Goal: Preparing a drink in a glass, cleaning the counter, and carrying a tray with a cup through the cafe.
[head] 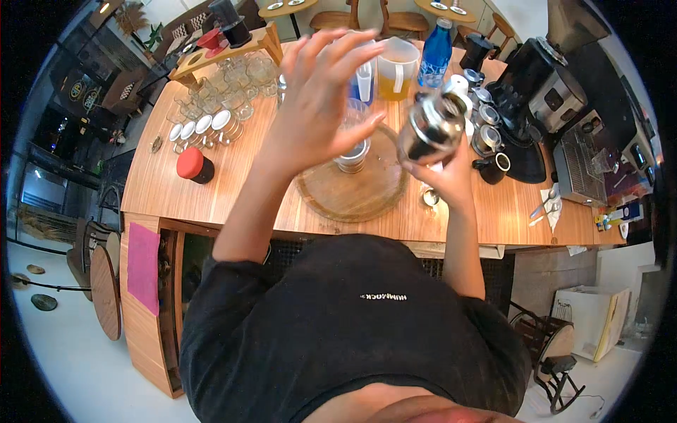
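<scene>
My right hand (449, 177) grips a shiny metal cocktail shaker (431, 129), tilted and partly blurred, above the right side of a round wooden board (351, 195). Raised over the counter, my left hand (322, 92) is empty, its fingers spread. Behind my left thumb stands a clear glass (353, 156) on the board, its upper part partly hidden. Beyond my hands are a plastic pitcher of yellow liquid (394, 79) and a blue glass bottle (435, 55). A small metal cup (431, 197) sits below my right hand.
On the left stand several clear glasses (232, 79), white-topped glass mugs (211, 124) and a red-lidded black jar (195, 165). To the right are lidded metal pots (486, 140), a black mug (493, 168), a black coffee grinder (521, 79) and spoons on a napkin (547, 206).
</scene>
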Demonstrator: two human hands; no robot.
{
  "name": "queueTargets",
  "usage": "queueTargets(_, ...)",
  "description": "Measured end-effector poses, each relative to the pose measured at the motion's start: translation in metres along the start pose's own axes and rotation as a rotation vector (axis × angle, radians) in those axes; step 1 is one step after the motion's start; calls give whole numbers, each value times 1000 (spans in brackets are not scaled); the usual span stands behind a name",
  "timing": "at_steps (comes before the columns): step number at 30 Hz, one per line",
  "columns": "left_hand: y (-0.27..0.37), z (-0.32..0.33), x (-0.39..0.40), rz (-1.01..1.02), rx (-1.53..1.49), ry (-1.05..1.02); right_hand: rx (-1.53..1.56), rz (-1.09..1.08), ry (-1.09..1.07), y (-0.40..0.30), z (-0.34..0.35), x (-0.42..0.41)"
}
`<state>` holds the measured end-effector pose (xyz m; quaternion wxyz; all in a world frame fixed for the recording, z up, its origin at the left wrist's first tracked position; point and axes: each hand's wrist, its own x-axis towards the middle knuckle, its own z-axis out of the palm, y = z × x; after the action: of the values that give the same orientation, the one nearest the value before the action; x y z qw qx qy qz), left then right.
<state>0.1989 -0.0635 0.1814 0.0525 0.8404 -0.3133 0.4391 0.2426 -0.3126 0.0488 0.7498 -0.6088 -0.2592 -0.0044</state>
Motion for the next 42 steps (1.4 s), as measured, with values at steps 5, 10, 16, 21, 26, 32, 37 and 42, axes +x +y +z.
queueTargets(5,2,13,-84,-402,-419,206,-342,-39,244,35,-53,-41)
queueTargets(10,32,53,-137,-840,-543,325,-381,45,295,61,-94,-69)
queueTargets(16,44,81,-154,-961,-579,158,-465,156,399,70,-98,-71)
queueTargets(21,31,92,-157,-973,-661,148,-502,189,442,78,-101,-66)
queueTargets(26,22,108,-153,-916,-689,120,-518,171,495,97,-105,-66)
queueTargets(32,16,114,-149,-903,-731,45,-587,90,504,83,-84,-66)
queueTargets(37,23,129,-146,-926,-828,213,-969,-194,750,70,-62,-88)
queueTargets(42,20,139,-144,-953,-954,317,-915,-225,681,62,-51,-98)
